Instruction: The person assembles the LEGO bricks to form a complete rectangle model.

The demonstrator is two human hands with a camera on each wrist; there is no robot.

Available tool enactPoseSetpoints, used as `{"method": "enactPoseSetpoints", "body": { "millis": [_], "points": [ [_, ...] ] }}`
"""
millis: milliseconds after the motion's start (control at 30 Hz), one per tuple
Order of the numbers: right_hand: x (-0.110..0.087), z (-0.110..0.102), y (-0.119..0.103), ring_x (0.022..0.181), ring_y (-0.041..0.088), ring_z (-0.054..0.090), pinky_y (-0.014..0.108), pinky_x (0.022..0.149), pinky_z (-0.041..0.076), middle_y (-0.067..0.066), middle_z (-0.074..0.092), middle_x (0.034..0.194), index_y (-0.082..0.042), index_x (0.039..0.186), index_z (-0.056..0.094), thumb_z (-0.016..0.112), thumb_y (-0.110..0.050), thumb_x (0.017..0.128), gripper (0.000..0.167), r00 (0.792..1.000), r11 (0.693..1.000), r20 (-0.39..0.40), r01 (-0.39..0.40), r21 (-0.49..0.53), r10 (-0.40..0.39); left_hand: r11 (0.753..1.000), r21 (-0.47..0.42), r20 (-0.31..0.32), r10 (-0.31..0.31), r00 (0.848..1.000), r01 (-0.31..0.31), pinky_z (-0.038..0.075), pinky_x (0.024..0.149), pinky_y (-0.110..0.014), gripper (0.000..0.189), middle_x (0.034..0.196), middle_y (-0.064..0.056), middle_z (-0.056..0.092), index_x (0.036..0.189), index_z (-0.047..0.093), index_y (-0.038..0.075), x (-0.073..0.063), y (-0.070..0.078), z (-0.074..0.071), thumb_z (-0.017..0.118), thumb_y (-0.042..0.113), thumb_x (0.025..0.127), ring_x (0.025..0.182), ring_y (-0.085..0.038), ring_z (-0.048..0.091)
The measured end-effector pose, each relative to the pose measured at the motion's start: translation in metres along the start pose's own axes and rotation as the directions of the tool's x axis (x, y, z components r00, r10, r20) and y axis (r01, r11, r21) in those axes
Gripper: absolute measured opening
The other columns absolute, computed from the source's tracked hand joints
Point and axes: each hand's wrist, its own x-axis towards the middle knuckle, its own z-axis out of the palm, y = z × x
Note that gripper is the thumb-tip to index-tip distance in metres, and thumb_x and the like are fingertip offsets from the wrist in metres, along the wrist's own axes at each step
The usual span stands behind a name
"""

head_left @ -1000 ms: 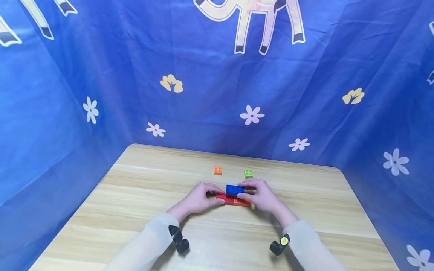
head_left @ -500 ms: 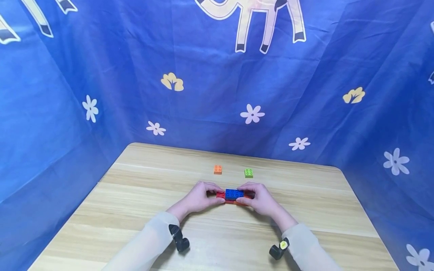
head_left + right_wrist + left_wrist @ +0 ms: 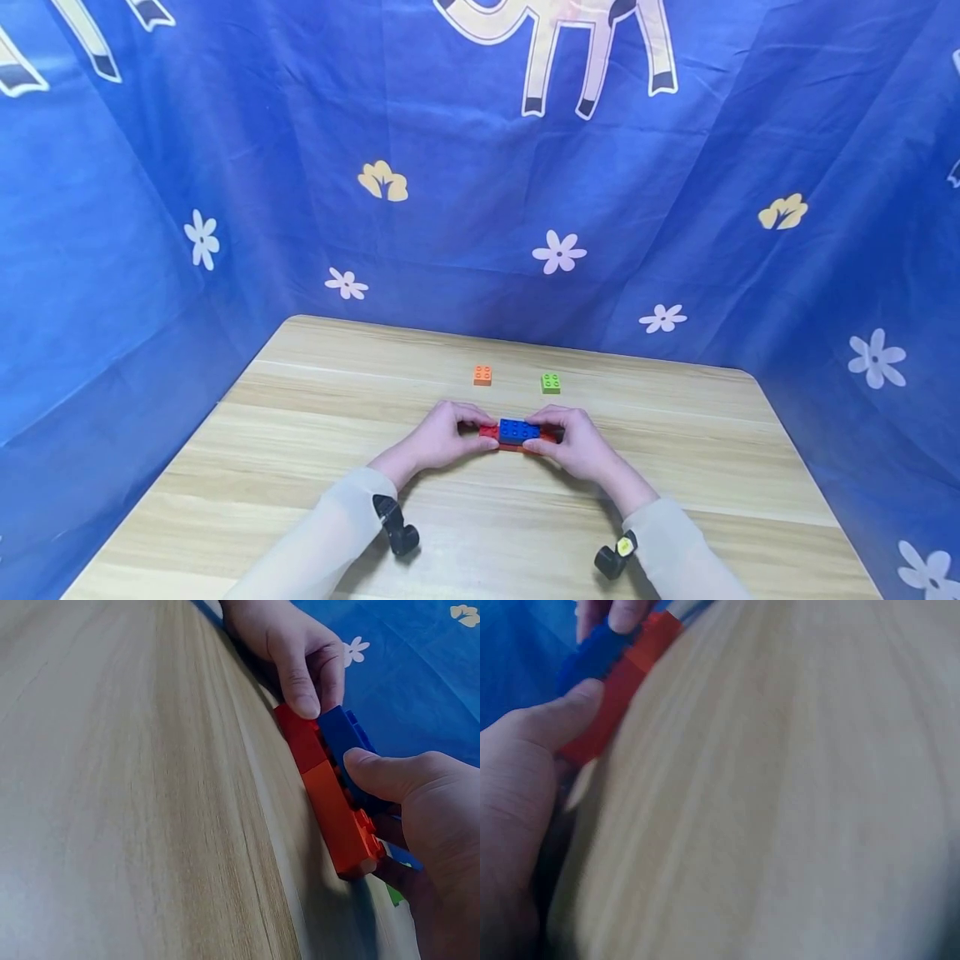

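A blue building brick [image 3: 513, 431] lies across the joint between a red brick [image 3: 298, 742] and an orange brick [image 3: 334, 825], which stand end to end on the table. My right hand [image 3: 576, 443] pinches the blue brick between thumb and fingers near its right end. At the other end, my left hand [image 3: 438, 437] holds the red brick, thumb on the near side and fingers behind. In the right wrist view, studs show on the orange brick's exposed end, and the blue brick sits right at the studs beneath it. The far fingers are partly hidden.
Farther back on the wooden table [image 3: 300, 400] lie a small orange brick [image 3: 482, 377] and a small lime-green brick [image 3: 551, 383]. A blue patterned cloth [image 3: 465, 250] hangs behind the table and along both sides.
My right hand has brought the blue brick down and slightly nearer, onto the red and orange bricks. My left hand has kept its place on the red brick.
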Motion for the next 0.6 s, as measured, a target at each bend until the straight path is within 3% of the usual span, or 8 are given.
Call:
{"method": "enactPoseSetpoints", "body": {
  "millis": [167,333,600],
  "points": [
    [0.001,-0.001,-0.002,0.097,0.007,0.059,0.029,0.087,0.047,-0.011,0.065,0.102,-0.018,0.109,0.070,0.075,-0.032,0.079,0.034,1.000,1.000,0.006,-0.006,-0.016,0.006,0.996,-0.072,0.024,-0.056,0.998,0.057,0.045,0.089,-0.030,0.049,0.106,0.015,0.064,0.115,0.067,0.024,0.005,0.008,0.000,0.072,0.051,0.074,0.100,-0.005,0.057],
    [0.002,0.000,0.001,0.097,0.009,0.059,0.033,0.086,0.047,-0.010,0.064,0.103,-0.018,0.110,0.069,0.074,-0.033,0.079,0.034,1.000,1.000,0.015,-0.019,0.005,0.019,0.988,-0.143,0.038,-0.048,0.998,0.053,0.048,0.085,-0.027,0.042,0.107,0.013,0.065,0.112,0.069,0.023,0.010,0.017,0.001,0.070,0.048,0.078,0.100,-0.005,0.059],
    [-0.001,0.005,0.011,0.100,0.006,0.058,0.030,0.087,0.047,-0.012,0.066,0.103,-0.026,0.107,0.071,0.078,-0.043,0.071,0.040,0.982,0.975,-0.015,-0.186,0.124,0.189,0.990,-0.130,0.022,-0.050,0.999,0.052,0.048,0.084,-0.026,0.036,0.102,0.015,0.066,0.106,0.071,0.027,0.011,0.018,0.003,0.071,0.048,0.077,0.097,-0.004,0.060]
  ]
}}
